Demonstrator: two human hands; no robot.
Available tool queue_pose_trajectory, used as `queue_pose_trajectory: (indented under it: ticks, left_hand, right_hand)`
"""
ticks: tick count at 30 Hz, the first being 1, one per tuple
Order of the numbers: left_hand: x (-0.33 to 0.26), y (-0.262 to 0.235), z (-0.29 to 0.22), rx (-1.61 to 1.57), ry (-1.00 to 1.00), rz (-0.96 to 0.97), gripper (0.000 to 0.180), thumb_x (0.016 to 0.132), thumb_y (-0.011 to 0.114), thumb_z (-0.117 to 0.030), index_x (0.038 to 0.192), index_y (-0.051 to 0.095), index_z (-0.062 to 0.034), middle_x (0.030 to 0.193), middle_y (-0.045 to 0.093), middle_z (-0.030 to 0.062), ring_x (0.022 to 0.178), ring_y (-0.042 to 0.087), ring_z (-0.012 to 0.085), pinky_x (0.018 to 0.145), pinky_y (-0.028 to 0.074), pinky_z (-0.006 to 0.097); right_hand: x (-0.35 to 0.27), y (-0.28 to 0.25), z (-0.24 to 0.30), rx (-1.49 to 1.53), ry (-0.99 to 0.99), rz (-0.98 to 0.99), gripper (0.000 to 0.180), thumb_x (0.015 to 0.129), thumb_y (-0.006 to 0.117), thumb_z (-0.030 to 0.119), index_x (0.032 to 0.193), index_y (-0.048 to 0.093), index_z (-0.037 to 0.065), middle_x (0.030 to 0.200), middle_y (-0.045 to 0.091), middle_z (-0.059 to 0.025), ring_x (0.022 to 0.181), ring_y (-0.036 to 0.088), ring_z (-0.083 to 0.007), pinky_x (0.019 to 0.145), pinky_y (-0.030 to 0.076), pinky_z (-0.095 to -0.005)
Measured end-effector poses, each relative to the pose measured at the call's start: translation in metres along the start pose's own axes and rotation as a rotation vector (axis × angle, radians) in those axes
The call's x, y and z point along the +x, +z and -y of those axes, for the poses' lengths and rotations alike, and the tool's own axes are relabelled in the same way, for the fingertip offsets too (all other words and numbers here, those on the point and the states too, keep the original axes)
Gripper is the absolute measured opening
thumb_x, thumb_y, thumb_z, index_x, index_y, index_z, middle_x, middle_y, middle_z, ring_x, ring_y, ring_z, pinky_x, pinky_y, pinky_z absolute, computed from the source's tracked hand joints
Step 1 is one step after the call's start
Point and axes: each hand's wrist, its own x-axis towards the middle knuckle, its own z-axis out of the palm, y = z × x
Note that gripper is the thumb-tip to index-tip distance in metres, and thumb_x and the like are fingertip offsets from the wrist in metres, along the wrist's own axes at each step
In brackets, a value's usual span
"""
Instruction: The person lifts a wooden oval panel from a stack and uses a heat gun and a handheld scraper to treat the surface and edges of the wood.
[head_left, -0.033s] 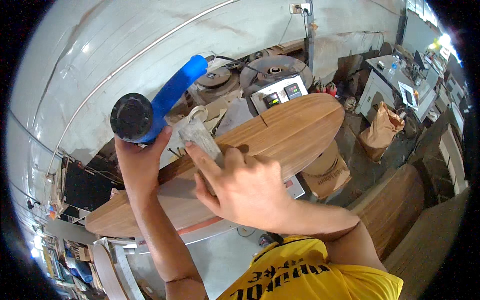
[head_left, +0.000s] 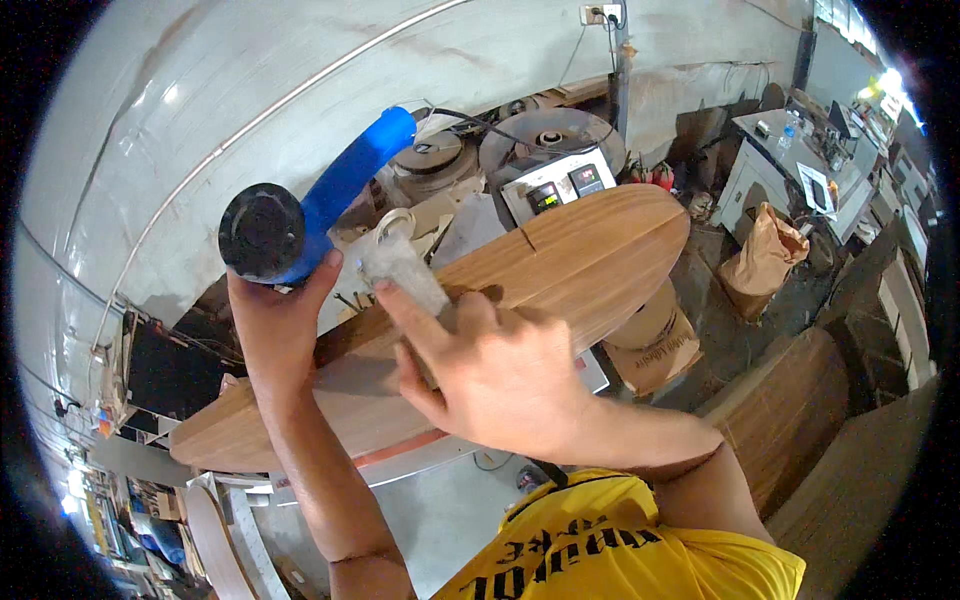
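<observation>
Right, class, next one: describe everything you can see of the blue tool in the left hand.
The blue tool looks like plastic: a bright blue body with a round black end turned toward the camera, and a blue tube slanting up and to the right. The left hand grips it from below, partly hiding the body. The pale wall shows behind it. Whether it is running cannot be told.

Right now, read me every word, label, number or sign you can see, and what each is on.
Yellow cloth shirt: large black lettering, which I won't copy out.
Brown cardboard box: dark print, likewise not copied.
White rectangular panel with two dark displays: lit characters, too small to read.
Blue tubular tool with a black round end, in the left hand: nothing readable.
Blurred grey pad in the right hand: nothing readable.
</observation>
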Motion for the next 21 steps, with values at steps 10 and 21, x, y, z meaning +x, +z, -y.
queue_pose_trajectory:
  ticks: [10, 21]
  left_hand:
    - [-0.004, -0.002, -0.006, 0.024, 0.006, -0.008, 0.061, 0.077, 0.091, -0.005, 0.13, 0.061, -0.0026, 0.12, 0.07, 0.0081, 0.11, 0.066, 0.0177, 0.1, 0.052, 0.035]
    - [-0.005, 0.0, -0.008, -0.029, -0.017, -0.041, 0.063, 0.076, 0.092, -0.005, 0.131, 0.062, -0.003, 0.12, 0.071, 0.0077, 0.109, 0.066, 0.0168, 0.097, 0.053, 0.036]
  right_hand:
    - [-0.01, -0.024, -0.036, -0.087, -0.016, 0.026, 0.055, 0.088, 0.069, 0.032, 0.142, 0.065, 0.024, 0.066, 0.054, -0.0075, 0.045, 0.058, -0.0217, 0.042, 0.048, -0.0368]
    - [-0.01, -0.037, -0.047, -0.095, 0.045, 0.058, 0.054, 0.087, 0.07, 0.026, 0.14, 0.067, 0.023, 0.07, 0.061, -0.0113, 0.05, 0.062, -0.0282, 0.047, 0.051, -0.039]
